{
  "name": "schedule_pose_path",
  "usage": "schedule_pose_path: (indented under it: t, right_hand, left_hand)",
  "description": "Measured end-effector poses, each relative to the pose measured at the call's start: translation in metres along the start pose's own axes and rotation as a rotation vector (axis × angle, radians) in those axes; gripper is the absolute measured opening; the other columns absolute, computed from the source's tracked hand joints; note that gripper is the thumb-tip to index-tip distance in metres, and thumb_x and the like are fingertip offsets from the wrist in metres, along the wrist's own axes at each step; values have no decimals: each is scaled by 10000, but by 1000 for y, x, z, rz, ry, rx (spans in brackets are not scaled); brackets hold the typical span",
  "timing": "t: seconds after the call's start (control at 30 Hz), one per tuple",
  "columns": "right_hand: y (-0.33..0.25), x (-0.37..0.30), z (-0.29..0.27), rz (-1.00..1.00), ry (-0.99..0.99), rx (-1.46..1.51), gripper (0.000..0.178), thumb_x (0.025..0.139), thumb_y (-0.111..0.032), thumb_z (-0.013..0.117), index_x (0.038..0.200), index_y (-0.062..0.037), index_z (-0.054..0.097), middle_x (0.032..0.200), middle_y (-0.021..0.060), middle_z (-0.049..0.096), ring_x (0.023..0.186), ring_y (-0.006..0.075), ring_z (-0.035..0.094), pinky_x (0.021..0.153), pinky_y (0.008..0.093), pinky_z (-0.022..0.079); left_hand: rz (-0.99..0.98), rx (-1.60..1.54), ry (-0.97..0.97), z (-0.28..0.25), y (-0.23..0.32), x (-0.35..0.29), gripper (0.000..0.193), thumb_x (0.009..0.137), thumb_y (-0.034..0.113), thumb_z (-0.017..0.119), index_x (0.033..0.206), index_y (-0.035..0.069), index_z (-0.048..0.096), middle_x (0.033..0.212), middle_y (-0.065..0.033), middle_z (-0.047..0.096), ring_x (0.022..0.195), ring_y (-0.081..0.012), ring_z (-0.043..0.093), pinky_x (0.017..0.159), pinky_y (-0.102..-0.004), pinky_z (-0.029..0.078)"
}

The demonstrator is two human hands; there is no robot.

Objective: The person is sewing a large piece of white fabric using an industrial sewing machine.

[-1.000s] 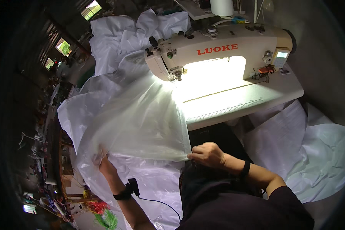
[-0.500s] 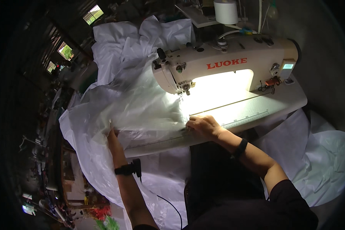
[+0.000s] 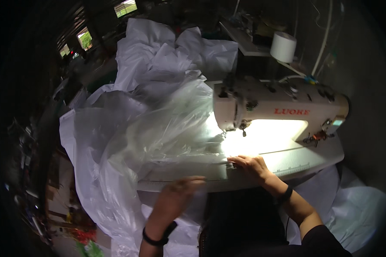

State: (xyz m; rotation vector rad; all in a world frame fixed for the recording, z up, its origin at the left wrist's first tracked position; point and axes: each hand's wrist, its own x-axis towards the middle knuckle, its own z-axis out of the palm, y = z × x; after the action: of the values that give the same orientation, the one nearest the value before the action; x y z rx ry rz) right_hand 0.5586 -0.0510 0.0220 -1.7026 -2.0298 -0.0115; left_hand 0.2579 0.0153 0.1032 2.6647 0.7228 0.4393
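Observation:
A white sewing machine [image 3: 278, 109] with its lamp lit stands on a pale machine table. Thin, translucent white sheeting [image 3: 171, 128] lies crumpled over the left of the table, with one edge running to the needle area. My right hand [image 3: 254, 168] is in front of the needle, fingers closed on the edge of the sheeting. Apart from the sheeting, my left hand [image 3: 176, 199] hovers over the table's front edge, blurred by motion, fingers stretched to the right with nothing seen in them.
A white thread cone [image 3: 283, 47] stands behind the machine. More white sheeting [image 3: 351, 210] hangs at the lower right. A measuring scale [image 3: 291, 168] runs along the table's front. Red and green items [image 3: 85, 235] lie at the lower left.
My left hand has let go of the sheeting at the left and swung right, toward my right hand. My right hand stays at the sheet edge. The view has shifted.

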Motion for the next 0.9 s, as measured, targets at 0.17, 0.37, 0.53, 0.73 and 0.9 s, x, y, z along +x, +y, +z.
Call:
schedule_pose_path:
  t: [0.17,0.37,0.53,0.73,0.9]
  right_hand:
    - [0,8,-8,-6,-76,-62,280,915,-176,604,1185,-228,656,989,4,718,739,188,702,535,290,545]
    - [2,12,-9,-56,-60,-80,325,906,-174,623,1227,-226,643,1059,11,716,822,166,716,560,269,555]
    - [4,9,-9,25,-146,37,327,913,-106,572,1227,-187,617,987,26,696,791,190,697,572,298,547]
    - [18,18,-3,-30,-62,-5,314,936,-131,550,1240,-191,599,991,30,690,812,211,694,589,314,552]
    - [26,25,1,-70,-25,-68,353,945,-157,543,1294,-208,564,1011,38,690,848,216,697,627,311,567]
  left_hand:
    - [347,-30,4,50,-27,85,374,884,69,531,1246,134,598,1311,-38,603,1284,-243,507,1042,-483,400]
    - [390,3,-46,69,-58,97,386,948,160,456,1320,133,556,1397,-16,544,1338,-233,453,1087,-468,321]
    - [328,-7,-96,67,-54,97,418,934,173,470,1345,138,533,1424,-17,513,1378,-225,394,1116,-426,291]
    - [238,67,-225,68,-57,113,463,933,132,419,1388,171,490,1470,-22,460,1415,-210,342,1146,-441,252]
    - [155,107,-336,64,-57,128,513,936,87,376,1430,209,440,1500,3,421,1437,-193,303,1173,-473,211]
